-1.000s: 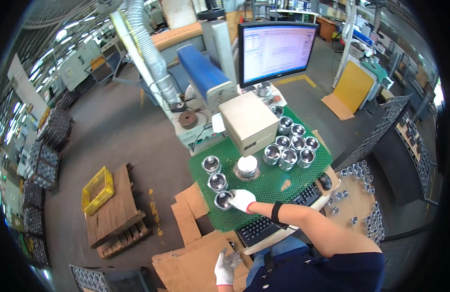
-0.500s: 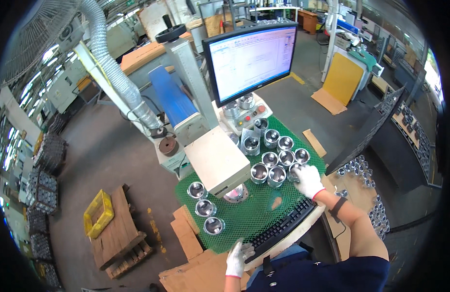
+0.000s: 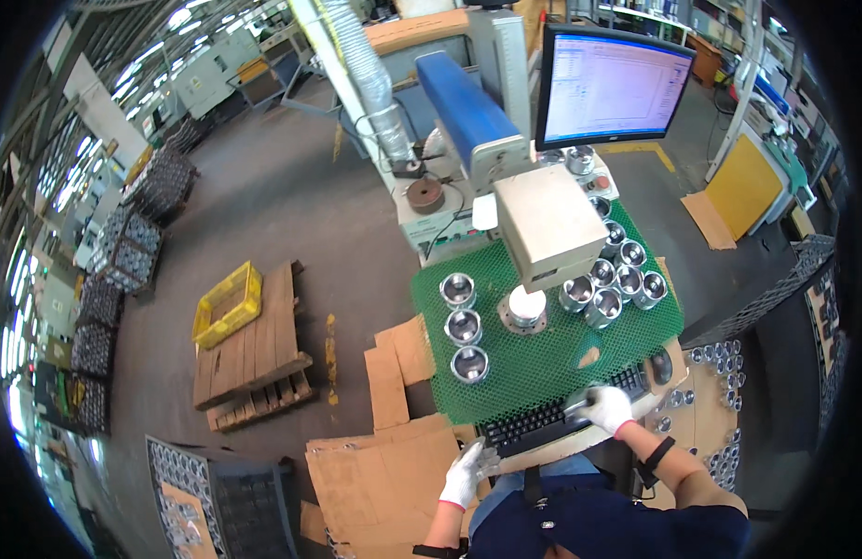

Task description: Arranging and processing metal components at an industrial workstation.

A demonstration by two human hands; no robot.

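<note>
My right hand (image 3: 608, 410), in a white glove, is closed on a shiny metal piston (image 3: 576, 406) above the right half of the black keyboard (image 3: 524, 426); the piston is partly hidden and blurred. My left hand (image 3: 463, 475), also gloved, is empty with fingers extended near the keyboard's left end. Three cup-shaped pistons (image 3: 464, 327) stand in a column on the left of the green mesh mat (image 3: 552, 359). Several more pistons (image 3: 628, 279) cluster on its right. Under the white box-shaped machine head (image 3: 554, 224), a bright round piece (image 3: 527, 304) sits on a flanged base.
A monitor (image 3: 617, 88) stands behind the mat, and a mouse (image 3: 661, 366) lies right of the keyboard. Cardboard (image 3: 384, 484) covers the area at my left. Farther left, a yellow crate (image 3: 228, 306) rests on a wooden pallet (image 3: 254, 349). More pistons (image 3: 725, 438) stand low at the right.
My right hand has left the right-hand cluster and come toward me over the keyboard with a piston in it. The view has turned left; my left hand stays near the keyboard's left end.
</note>
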